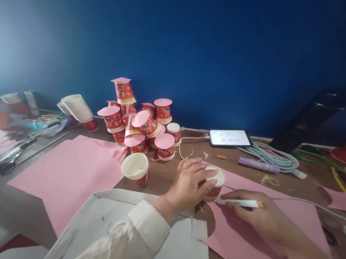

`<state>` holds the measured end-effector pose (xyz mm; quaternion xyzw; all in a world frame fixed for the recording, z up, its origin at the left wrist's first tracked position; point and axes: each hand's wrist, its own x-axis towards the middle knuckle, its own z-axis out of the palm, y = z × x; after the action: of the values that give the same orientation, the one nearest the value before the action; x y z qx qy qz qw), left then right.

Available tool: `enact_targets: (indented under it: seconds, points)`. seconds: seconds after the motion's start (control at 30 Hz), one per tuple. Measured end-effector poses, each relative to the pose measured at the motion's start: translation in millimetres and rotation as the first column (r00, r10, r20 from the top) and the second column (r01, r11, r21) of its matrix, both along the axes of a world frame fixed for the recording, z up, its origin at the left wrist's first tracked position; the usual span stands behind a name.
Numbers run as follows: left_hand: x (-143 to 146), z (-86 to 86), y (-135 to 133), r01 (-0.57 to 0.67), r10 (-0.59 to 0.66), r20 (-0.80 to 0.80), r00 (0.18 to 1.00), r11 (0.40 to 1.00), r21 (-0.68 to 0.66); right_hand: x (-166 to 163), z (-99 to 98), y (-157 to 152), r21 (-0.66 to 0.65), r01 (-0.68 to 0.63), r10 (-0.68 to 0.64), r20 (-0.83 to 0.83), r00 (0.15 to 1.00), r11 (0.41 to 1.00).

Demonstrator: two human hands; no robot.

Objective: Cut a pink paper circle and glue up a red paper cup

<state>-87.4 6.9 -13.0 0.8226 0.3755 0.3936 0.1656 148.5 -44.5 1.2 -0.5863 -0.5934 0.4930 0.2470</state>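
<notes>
Gripping the upturned red paper cup (214, 184) on the pink paper sheet (260, 244), the left hand (188, 189) steadies it while the right hand (260, 218) pinches a white marker (237, 202) just beside the cup.

One view: head-worn, facing forward and down over the table (161, 182) toward the blue wall (206, 43); left hand (188, 184) and right hand (260, 218) close beneath.

The cup (214, 183) is printed paper with a slight sheen. The pink sheet (233, 248) is matt paper. The surface (162, 178) looks like smooth brown wood. The pen (236, 202) is white plastic.
</notes>
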Motion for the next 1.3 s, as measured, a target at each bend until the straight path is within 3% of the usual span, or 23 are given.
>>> enact_targets:
  seconds: [0.17,0.5,1.03,1.3]
  points:
    - [-0.4,0.0,-0.3,-0.007,0.006,-0.018,1.000,1.000,-0.009,3.0,-5.8,8.3,0.040,0.028,-0.032,0.118,0.992,0.999]
    - [-0.5,0.7,-0.7,-0.010,0.009,-0.037,0.999,1.000,-0.015,5.8,-6.2,13.5,0.116,0.087,-0.104,0.152,0.983,0.989]
    - [-0.6,-1.8,-0.2,-0.003,0.003,-0.009,1.000,1.000,-0.010,21.8,-27.4,27.6,0.234,0.234,-0.291,0.254,0.922,0.944]
    - [-0.6,-1.0,-1.2,-0.004,0.004,-0.024,1.000,1.000,-0.020,8.9,-12.5,27.7,0.223,0.259,-0.315,0.275,0.908,0.940]
